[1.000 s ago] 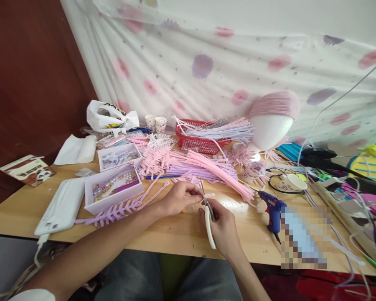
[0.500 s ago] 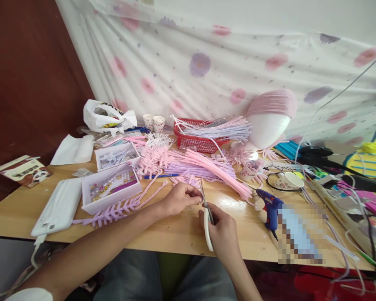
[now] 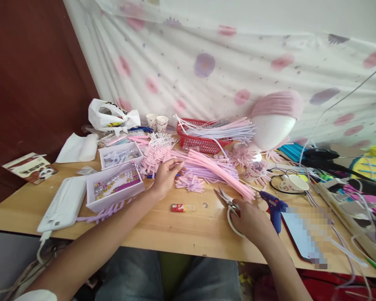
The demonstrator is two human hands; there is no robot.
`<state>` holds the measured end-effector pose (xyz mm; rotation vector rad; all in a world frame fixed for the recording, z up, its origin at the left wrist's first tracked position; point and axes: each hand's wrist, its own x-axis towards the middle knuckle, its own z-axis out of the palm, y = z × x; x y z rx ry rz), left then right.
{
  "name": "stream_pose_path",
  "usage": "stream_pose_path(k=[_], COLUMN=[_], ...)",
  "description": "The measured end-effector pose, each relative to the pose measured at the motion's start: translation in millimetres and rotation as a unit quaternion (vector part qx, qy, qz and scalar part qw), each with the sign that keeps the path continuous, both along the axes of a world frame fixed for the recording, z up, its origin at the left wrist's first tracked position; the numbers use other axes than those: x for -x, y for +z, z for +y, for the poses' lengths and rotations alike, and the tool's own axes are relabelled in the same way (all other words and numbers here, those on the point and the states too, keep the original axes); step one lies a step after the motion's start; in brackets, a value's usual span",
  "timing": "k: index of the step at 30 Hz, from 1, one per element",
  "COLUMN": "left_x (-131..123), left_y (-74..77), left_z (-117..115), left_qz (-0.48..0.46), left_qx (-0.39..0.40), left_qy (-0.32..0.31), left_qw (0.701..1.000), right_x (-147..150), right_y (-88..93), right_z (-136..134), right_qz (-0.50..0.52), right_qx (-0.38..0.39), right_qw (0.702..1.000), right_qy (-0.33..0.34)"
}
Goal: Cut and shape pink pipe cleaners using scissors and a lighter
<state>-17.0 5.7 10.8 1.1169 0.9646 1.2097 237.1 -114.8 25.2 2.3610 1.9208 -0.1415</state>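
My right hand (image 3: pixel 253 217) is closed around the white handles of a pair of scissors (image 3: pixel 228 200), low over the table on the right, blades parted and pointing up-left. My left hand (image 3: pixel 167 177) is at the near edge of a heap of short pink chenille stem pieces (image 3: pixel 153 156). Its thumb and fingers are pinched together; anything between them is too small to make out. Close by lie short lilac chenille pieces (image 3: pixel 190 183) and a bundle of long pink chenille stems (image 3: pixel 221 173). A small red lighter (image 3: pixel 178 207) rests between my hands.
White boxes of beads (image 3: pixel 90 196) and a power bank (image 3: pixel 62 205) are at left. Behind stand a red basket (image 3: pixel 203 144) of stems and a white head form (image 3: pixel 274 129). A blue glue gun (image 3: pixel 274 207), a phone (image 3: pixel 296 234) and cables lie right.
My hands have separated: the left moved up-left to the pink pieces, the right moved right with the scissors. The lighter and the lilac pieces are now in plain sight.
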Motion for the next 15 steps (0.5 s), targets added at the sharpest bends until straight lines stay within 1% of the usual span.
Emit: stream_pose_path(k=[2,4,6,8,10,12,15], left_x=[2,3,3,3,3,3,3], left_y=[0.4,0.1,-0.3,-0.3,0.0,0.3,0.0], left_z=[3,6,7,8,8,8,8], left_qz=[-0.001,0.006,0.012,0.014,0.015,0.016,0.015], left_qx=[-0.01,-0.018,-0.027,-0.033,-0.034,-0.033,-0.037], left_qy=[0.009,0.016,0.026,0.037,0.049,0.06,0.075], left_qw=[1.0,1.0,0.999,0.999,0.998,0.997,0.996], right_x=[4,9,15,24,33,42,52], right_y=[8.6,18.5,26.3,28.6,23.5,12.6,-5.6], right_z=[2,5,10,22,37,54,73], right_qz=[-0.015,-0.027,-0.026,-0.008,0.015,0.018,0.014], right_qx=[0.037,0.056,0.044,-0.004,-0.062,-0.103,-0.125], right_qw=[0.999,0.998,0.998,0.999,0.996,0.992,0.989], right_qy=[0.009,0.013,0.02,0.035,0.058,0.075,0.079])
